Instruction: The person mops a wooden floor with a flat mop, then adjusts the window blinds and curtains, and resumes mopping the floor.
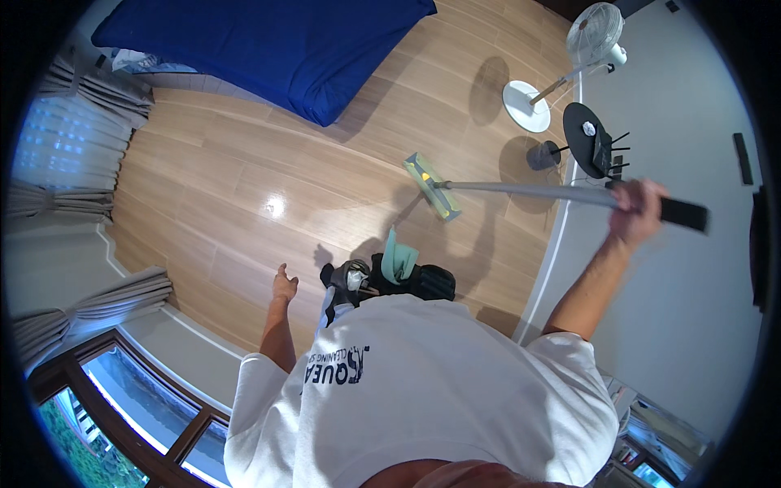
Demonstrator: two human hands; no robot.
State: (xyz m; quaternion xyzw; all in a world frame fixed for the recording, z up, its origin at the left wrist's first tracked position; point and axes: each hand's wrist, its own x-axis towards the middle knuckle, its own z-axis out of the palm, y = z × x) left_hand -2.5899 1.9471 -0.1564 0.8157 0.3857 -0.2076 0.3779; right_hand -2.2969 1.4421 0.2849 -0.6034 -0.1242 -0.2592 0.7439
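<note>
My right hand [639, 213] is closed around the upper handle of a flat mop [529, 191], near its black grip, out to my right. The mop's grey pole slants down to a rectangular green and grey head [432, 187], which lies on the wood floor in front of me. My left hand [284, 285] hangs at my left side, holding nothing, with at least one finger stretched out. At my waist a teal cloth [399, 257] hangs beside black pouches [437, 282].
A bed with a blue cover [268, 49] stands ahead. To the right are a white standing fan [527, 106], a small round black table [587, 140] and a dark bin [543, 154] by the wall. Curtains [73, 154] and a wood-framed window [130, 398] are on the left.
</note>
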